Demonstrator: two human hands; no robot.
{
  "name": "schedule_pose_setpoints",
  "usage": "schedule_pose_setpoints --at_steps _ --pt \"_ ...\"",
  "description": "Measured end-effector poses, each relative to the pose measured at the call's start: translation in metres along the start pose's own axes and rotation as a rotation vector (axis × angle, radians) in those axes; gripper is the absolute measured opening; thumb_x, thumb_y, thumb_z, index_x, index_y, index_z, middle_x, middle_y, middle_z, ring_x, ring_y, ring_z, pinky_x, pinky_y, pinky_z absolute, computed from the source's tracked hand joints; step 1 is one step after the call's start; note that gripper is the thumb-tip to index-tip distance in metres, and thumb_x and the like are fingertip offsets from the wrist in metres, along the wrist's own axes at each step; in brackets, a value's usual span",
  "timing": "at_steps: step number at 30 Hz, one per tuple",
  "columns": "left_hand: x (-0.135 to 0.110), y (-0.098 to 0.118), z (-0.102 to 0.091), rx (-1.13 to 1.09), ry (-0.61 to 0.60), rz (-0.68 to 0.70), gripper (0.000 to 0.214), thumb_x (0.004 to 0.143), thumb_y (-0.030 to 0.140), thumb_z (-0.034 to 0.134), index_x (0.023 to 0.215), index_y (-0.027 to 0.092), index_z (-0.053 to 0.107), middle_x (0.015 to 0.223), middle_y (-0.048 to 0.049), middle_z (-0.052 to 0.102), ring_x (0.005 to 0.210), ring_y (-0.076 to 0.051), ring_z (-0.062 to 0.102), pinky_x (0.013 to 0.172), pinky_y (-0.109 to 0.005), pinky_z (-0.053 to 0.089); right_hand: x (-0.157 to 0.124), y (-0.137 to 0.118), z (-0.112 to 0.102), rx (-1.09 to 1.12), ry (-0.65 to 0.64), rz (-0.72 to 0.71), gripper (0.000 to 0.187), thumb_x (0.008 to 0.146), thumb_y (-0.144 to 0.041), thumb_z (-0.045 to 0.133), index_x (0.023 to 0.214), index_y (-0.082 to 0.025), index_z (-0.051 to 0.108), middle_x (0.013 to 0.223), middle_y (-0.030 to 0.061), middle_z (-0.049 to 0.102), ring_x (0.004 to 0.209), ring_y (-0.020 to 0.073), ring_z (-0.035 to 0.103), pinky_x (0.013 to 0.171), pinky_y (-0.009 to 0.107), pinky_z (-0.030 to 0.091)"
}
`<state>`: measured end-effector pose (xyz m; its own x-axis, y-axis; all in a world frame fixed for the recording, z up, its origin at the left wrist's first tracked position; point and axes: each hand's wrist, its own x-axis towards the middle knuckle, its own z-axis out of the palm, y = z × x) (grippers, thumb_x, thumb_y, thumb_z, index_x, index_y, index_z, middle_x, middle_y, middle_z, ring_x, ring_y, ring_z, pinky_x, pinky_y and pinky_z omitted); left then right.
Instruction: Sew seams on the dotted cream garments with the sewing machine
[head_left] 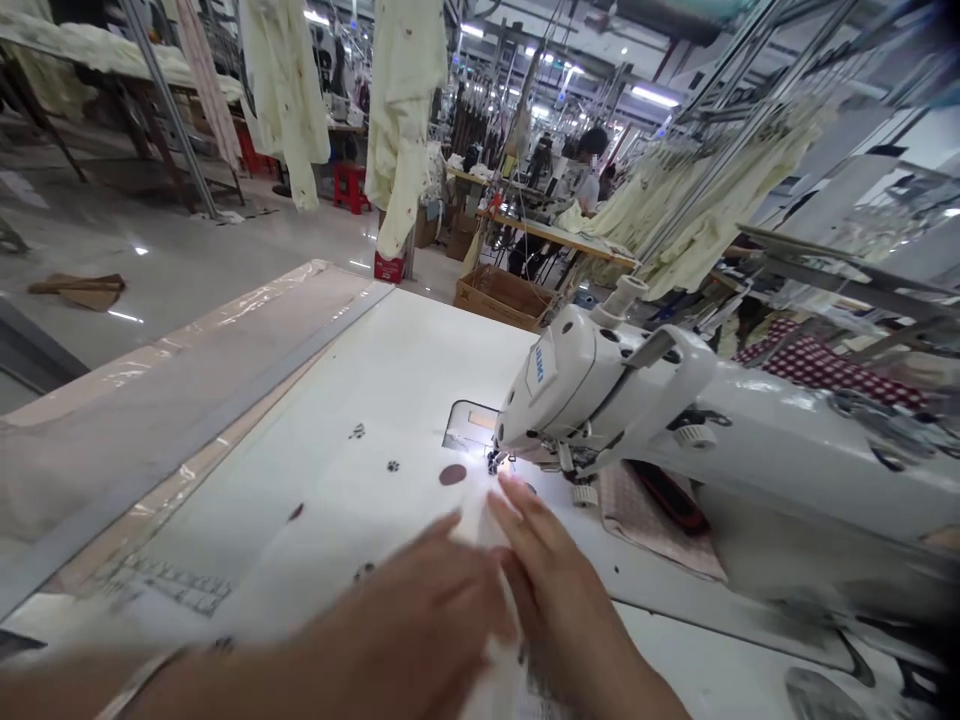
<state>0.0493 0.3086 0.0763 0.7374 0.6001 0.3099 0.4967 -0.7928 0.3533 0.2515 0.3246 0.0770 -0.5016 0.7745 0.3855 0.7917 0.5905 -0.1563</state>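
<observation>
A white sewing machine [675, 410] stands on a white table [360, 400], its needle area lit. A pale cream fabric piece [474, 520] lies on the table under the needle. My left hand [427, 610], blurred, presses flat on this fabric with fingers pointing toward the needle. My right hand [547, 570] lies beside it, fingers stretched along the fabric's strip just before the presser foot [496, 462]. Both hands rest on the cloth with fingers close together.
A patterned pad [645, 520] lies under the machine arm. Cream garments [405, 110] hang from racks ahead and at the right. A cardboard box [502, 295] sits beyond the table's far edge. A person [589, 170] works at a far table.
</observation>
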Motion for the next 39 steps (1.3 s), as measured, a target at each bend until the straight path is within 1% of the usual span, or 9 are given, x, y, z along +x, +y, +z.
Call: schedule_pose_setpoints --at_steps 3,7,10,13,18,26,30,36,39 --pt "0.041 -0.031 -0.010 -0.011 -0.039 0.016 0.018 0.090 0.021 0.047 0.100 0.014 0.060 0.102 -0.0086 0.065 0.099 -0.022 0.058 0.107 -0.046 0.034 0.002 0.015 0.014 -0.109 -0.006 0.121 0.031 0.093 -0.032 0.042 0.116 -0.016 0.056 0.122 0.0153 0.060 0.112 0.0304 0.056 0.086 0.050 0.050" --pt "0.040 -0.058 -0.008 -0.027 -0.064 0.040 0.026 0.090 0.024 0.049 0.112 0.011 0.055 0.126 -0.0136 0.054 0.118 -0.029 0.048 0.105 -0.052 0.034 0.011 0.029 0.011 -0.028 -0.022 0.134 0.021 0.090 -0.020 0.042 0.076 -0.018 0.057 0.082 0.0074 0.065 0.075 0.0209 0.061 0.063 0.034 0.051" --pt "0.031 -0.058 -0.003 -0.048 -0.052 0.032 0.031 0.093 0.027 0.047 0.119 0.011 0.050 0.129 -0.0146 0.052 0.121 -0.030 0.046 0.105 -0.053 0.034 0.016 0.029 -0.002 -0.124 0.149 0.083 0.025 0.086 -0.010 0.039 0.076 -0.018 0.061 0.071 0.0061 0.058 0.069 0.0196 0.058 0.055 0.028 0.047" --pt "0.035 -0.056 -0.005 -0.082 -0.054 0.014 0.027 0.092 0.028 0.048 0.112 0.009 0.055 0.124 -0.0144 0.055 0.115 -0.027 0.050 0.101 -0.046 0.040 0.013 0.017 -0.010 -0.143 0.283 -0.049 0.024 0.086 -0.009 0.043 0.095 -0.017 0.064 0.084 0.0087 0.059 0.081 0.0203 0.059 0.063 0.030 0.051" --pt "0.044 -0.060 -0.006 -0.051 -0.025 0.043 0.018 0.091 0.023 0.048 0.103 0.015 0.059 0.120 -0.0110 0.057 0.116 -0.025 0.049 0.104 -0.046 0.034 -0.005 0.000 0.004 -0.105 -0.028 -0.114 0.050 0.094 -0.027 0.041 0.140 -0.008 0.033 0.137 0.0187 0.047 0.128 0.0273 0.044 0.093 0.043 0.051" --pt "0.039 -0.062 0.001 0.011 -0.021 0.014 0.024 0.093 0.035 0.046 0.106 0.017 0.056 0.123 -0.0094 0.057 0.116 -0.023 0.050 0.112 -0.050 0.021 -0.019 0.023 0.015 -0.213 -0.257 -0.077 0.077 0.094 -0.040 0.039 0.146 -0.017 -0.013 0.146 0.0151 0.032 0.132 0.0318 0.037 0.092 0.057 0.049" --pt "0.043 -0.068 0.004 0.043 0.005 0.029 0.025 0.094 0.038 0.043 0.104 0.019 0.056 0.120 -0.0088 0.057 0.114 -0.022 0.052 0.114 -0.053 0.008 -0.015 0.028 0.014 -0.222 -0.264 -0.088 0.076 0.094 -0.040 0.037 0.146 -0.016 -0.013 0.146 0.0155 0.031 0.130 0.0316 0.040 0.093 0.059 0.047" --pt "0.052 -0.080 0.007 0.090 0.090 0.058 0.029 0.095 0.041 0.040 0.101 0.019 0.058 0.116 -0.0081 0.060 0.108 -0.021 0.055 0.113 -0.051 0.005 -0.004 0.035 0.012 -0.181 -0.388 -0.006 0.060 0.096 -0.040 0.033 0.145 -0.008 0.021 0.143 0.0173 0.036 0.130 0.0313 0.040 0.103 0.060 0.036" --pt "0.053 -0.083 0.009 0.092 0.136 0.076 0.029 0.094 0.042 0.042 0.100 0.020 0.058 0.113 -0.0073 0.061 0.107 -0.020 0.056 0.114 -0.049 0.007 0.000 0.035 0.009 -0.135 -0.467 0.039 0.060 0.095 -0.042 0.032 0.144 -0.007 0.026 0.144 0.0174 0.034 0.131 0.0319 0.038 0.105 0.060 0.032"
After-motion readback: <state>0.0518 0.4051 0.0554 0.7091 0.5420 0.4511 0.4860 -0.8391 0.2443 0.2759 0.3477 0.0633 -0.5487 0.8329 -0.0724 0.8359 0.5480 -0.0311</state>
